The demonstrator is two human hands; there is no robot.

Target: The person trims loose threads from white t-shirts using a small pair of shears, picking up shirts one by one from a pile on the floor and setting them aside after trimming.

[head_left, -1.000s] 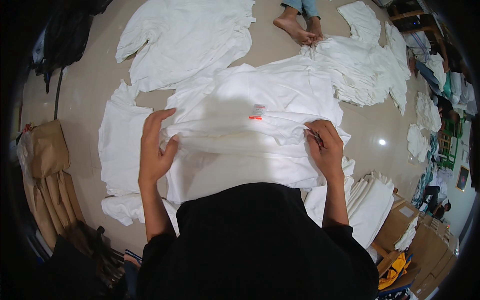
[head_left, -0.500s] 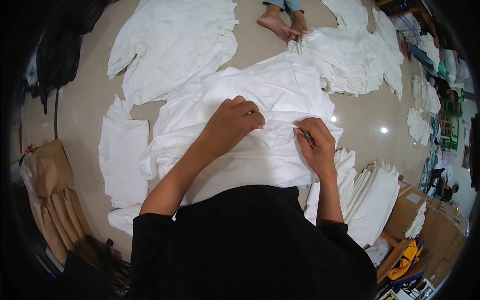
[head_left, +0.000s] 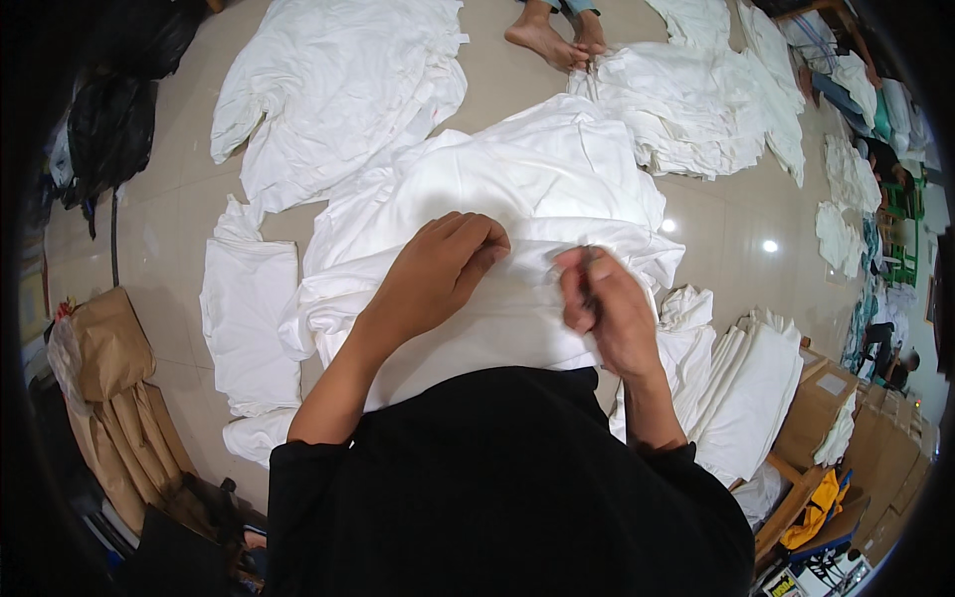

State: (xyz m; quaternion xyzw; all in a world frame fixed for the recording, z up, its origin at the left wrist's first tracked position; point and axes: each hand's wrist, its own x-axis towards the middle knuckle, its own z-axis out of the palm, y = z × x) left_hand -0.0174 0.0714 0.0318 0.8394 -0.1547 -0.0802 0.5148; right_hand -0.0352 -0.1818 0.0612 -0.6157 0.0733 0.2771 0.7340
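A heap of white cloth garments (head_left: 527,179) spreads over my lap and the floor in front of me. My left hand (head_left: 433,269) is closed at the middle of the heap, its fingertips pinched on the white cloth. To its right my right hand (head_left: 619,313), smeared by motion, is curled round a small dark tool (head_left: 589,284). That tool is mostly covered by the fingers, and its exact kind is too blurred to tell. A gap separates the two hands, with white cloth beneath both.
Large white cloth piles lie at the far left (head_left: 338,90) and far right (head_left: 696,109), near another person's bare feet (head_left: 547,42). A folded white stack (head_left: 254,318) is at my left, another (head_left: 746,388) at my right. Beyond stand cardboard boxes (head_left: 816,408) and brown paper packages (head_left: 109,343).
My right hand has drawn back slightly toward me and turned, away from the fold it was at. My left hand has shifted a little left and nearer to me.
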